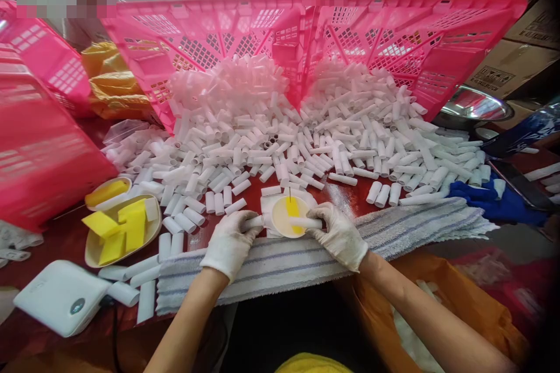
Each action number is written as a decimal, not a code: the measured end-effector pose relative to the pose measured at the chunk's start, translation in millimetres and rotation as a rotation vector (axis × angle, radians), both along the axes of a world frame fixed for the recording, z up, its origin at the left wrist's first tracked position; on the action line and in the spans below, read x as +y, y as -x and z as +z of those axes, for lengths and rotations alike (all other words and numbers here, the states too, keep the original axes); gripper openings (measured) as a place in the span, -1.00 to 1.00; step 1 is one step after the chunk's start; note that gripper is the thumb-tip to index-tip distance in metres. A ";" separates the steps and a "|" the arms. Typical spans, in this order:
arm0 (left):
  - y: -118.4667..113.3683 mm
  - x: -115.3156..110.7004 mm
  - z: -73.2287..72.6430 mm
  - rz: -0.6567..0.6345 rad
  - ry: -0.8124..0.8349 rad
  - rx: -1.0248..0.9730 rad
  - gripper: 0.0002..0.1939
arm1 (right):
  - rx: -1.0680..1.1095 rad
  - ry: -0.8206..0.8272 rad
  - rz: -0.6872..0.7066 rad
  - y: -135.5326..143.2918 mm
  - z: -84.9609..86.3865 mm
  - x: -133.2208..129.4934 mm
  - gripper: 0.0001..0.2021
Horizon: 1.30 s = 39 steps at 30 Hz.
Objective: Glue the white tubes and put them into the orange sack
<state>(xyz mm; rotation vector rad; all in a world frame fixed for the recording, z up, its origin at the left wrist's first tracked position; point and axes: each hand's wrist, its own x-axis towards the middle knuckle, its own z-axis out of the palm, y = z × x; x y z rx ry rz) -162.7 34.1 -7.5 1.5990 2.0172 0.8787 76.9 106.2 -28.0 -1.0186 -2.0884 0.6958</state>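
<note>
Extending lengthwise to nine o'clock from the right hand (340, 233)'s closed pinch, a white tube (301, 222) overhangs the dish (277, 214); the left hand (231, 242), farther off, pinches a second tube (254, 222).

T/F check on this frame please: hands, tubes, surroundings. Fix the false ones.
1. The left hand and right hand each hold a white tube. True.
2. Both hands are ungloved. False: both wear white gloves.
3. A striped towel lies nearer the person than the tube pile. True.
4. Blue baskets stand behind the pile. False: the baskets are pink.
5. Yellow pieces lie in an oval dish, left of the left hand. True.
</note>
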 end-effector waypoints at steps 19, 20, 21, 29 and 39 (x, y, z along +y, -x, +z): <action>-19.0 -8.6 15.3 0.055 0.081 -0.294 -0.65 | -0.679 -0.633 -0.093 -26.3 14.5 -10.4 -0.80; -19.5 -8.7 14.6 0.053 0.074 -0.316 -0.65 | -0.661 -0.635 -0.093 -26.6 15.2 -10.2 -0.80; -20.0 -8.8 13.8 0.046 0.061 -0.351 -0.64 | -0.638 -0.630 -0.082 -27.1 16.2 -9.7 -0.81; -41.3 -5.8 14.9 -0.060 -0.050 -0.660 -0.65 | 0.224 0.103 -0.139 -29.8 38.6 -13.3 -0.75; -70.3 -13.7 36.4 -0.256 -0.018 -0.409 -0.71 | 0.214 0.406 0.021 -19.3 57.4 -28.4 -0.74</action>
